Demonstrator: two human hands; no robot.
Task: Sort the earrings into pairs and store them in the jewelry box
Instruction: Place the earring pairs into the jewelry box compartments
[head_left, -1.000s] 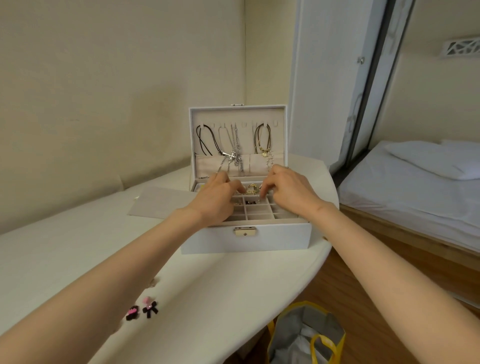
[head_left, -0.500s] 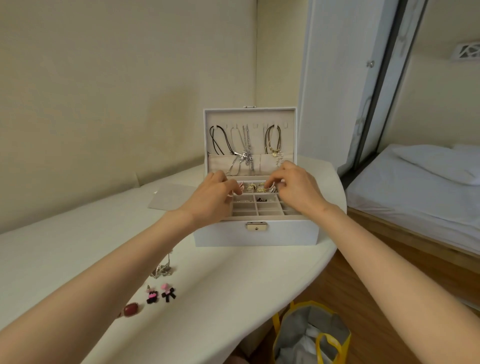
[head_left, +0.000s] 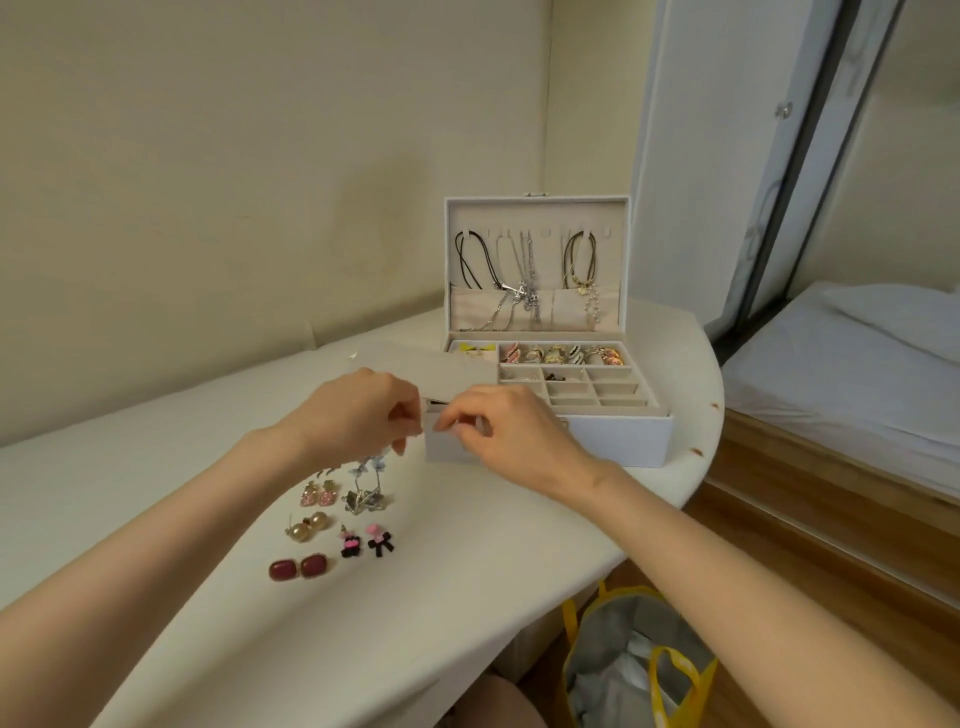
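Head: left hand (head_left: 358, 415), right hand (head_left: 514, 436) grips pinched narrow, contents unclear, before jewelry box (head_left: 623, 439); earrings (head_left: 363, 500) near left.

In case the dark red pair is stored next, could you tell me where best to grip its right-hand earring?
Pinch the right dark red earring across its near and far edges, coming from above: it lies flat on the table, and its twin sits close beside its left edge, leaving little room for a finger there.

White jewelry box (head_left: 618, 439) stands open (lid (head_left: 537, 218) upright), paired earrings (head_left: 318, 521) lying nearby.
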